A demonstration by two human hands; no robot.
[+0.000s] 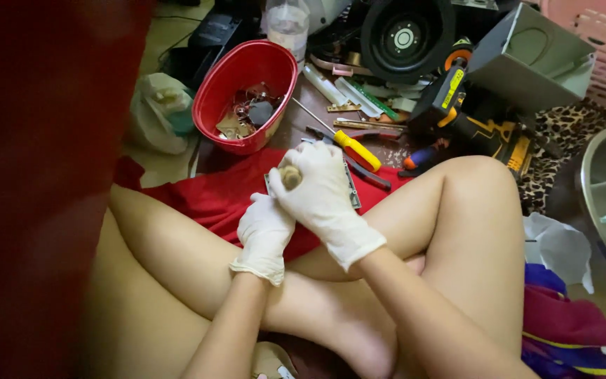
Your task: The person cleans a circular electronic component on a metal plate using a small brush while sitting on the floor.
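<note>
Right hand (317, 184) grips tool (290, 177); clutter crowds ahead

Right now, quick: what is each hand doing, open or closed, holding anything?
Left hand: gloved, curled closed low beneath the right; what it grips is hidden.
Right hand: gloved, fingers closed round a rounded tan handle over a flat metal plate.

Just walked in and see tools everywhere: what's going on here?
A person in white gloves sits cross-legged on the floor. The right hand grips a wooden handle over a grey metal plate on red cloth; the left hand sits just below. A red bowl of small parts, a yellow screwdriver and a drill lie ahead.
</note>
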